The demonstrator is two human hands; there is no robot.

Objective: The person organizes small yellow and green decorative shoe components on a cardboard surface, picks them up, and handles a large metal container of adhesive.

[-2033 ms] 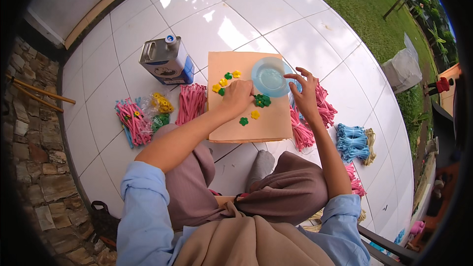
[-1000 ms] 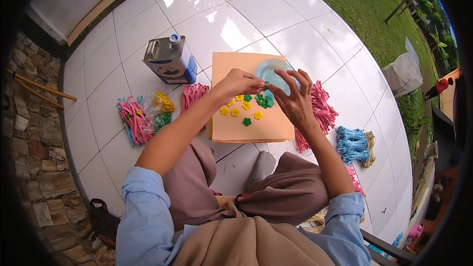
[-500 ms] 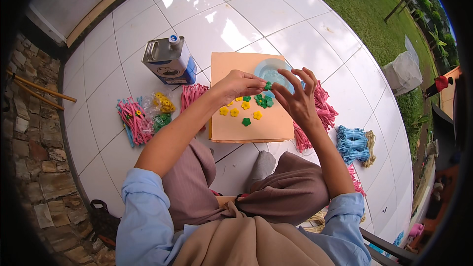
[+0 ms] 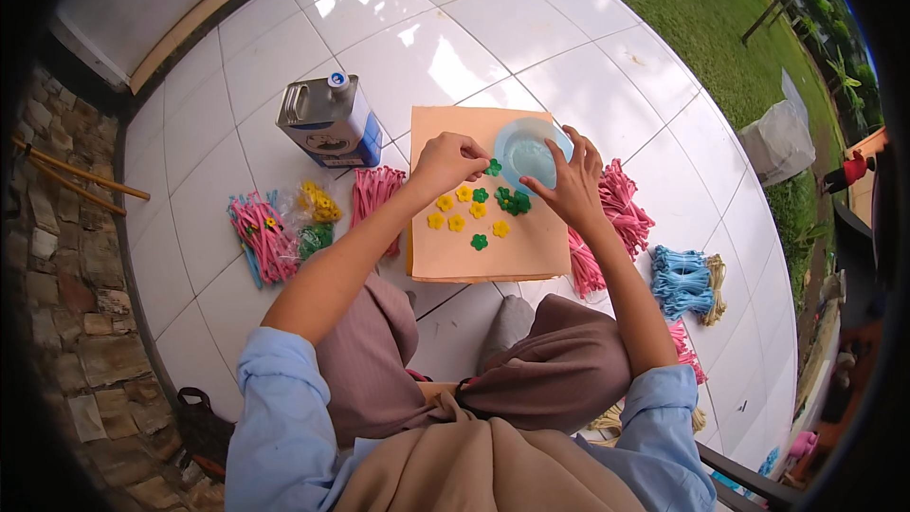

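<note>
Head view: nearest are brown trousers (image 4: 559, 360) with a grey sock (image 4: 508, 327) showing between the knees, and just beyond them a peach board (image 4: 531, 256) on white floor tiles. Above the board's far half, the left hand (image 4: 453, 161) has its thumb and fingertips clamped on a green flower (image 4: 494, 168), near the left edge of a light blue bowl (image 4: 505, 137); whether the flower touches the board I cannot tell. The right hand (image 4: 576, 192) has its fingers spread apart, with nothing between them, by the bowl's right side — whether they touch its rim is unclear.

Half a second ago the right fingertips were right at that flower; now they have come away, and the left hand has taken it a little leftward. That leaves the piece in one grip alone and, as I judge it, the right hand free.

Counted on the board, near to far: two loose single green blossoms (image 4: 480, 242), six yellow flowers (image 4: 456, 224) and one green cluster (image 4: 513, 201), its blossoms overlapping too much to number, plus one bowl. Around it: one pink bundle (image 4: 374, 194) at the left, at least two pink bundles (image 4: 621, 209) at the right, and one metal can (image 4: 332, 133). Farther off — one white sack (image 4: 777, 144) beside the lawn (image 4: 664, 5).
</note>
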